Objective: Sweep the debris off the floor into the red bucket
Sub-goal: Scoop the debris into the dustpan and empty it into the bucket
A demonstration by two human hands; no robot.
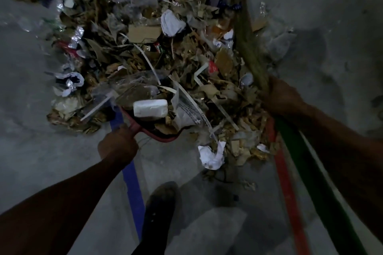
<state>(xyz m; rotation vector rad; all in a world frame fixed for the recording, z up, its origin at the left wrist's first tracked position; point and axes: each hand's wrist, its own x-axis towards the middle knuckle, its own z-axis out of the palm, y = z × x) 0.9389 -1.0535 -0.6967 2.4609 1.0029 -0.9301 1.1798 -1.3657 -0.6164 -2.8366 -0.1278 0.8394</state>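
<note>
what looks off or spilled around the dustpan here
A crumpled white paper lies on the bare floor behind the red dustpan, on the person's side, so the pan would miss it. The pan, held by the left hand, already carries a white foam block. No red bucket is in view.

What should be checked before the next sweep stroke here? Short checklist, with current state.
1. Left hand gripping the red dustpan by its handle: ok.
2. Right hand closed around the broom just below its bristles: ok.
3. Dustpan mouth facing the debris pile, with its edge tucked under the near litter: ok.
4. Room left in the dustpan: not ok; a white foam block and paper scraps already fill it.
5. Red bucket within reach for dumping: cannot tell; no bucket is in view.
6. Foot clear of the sweep path: ok; it stands behind the dustpan.
</note>
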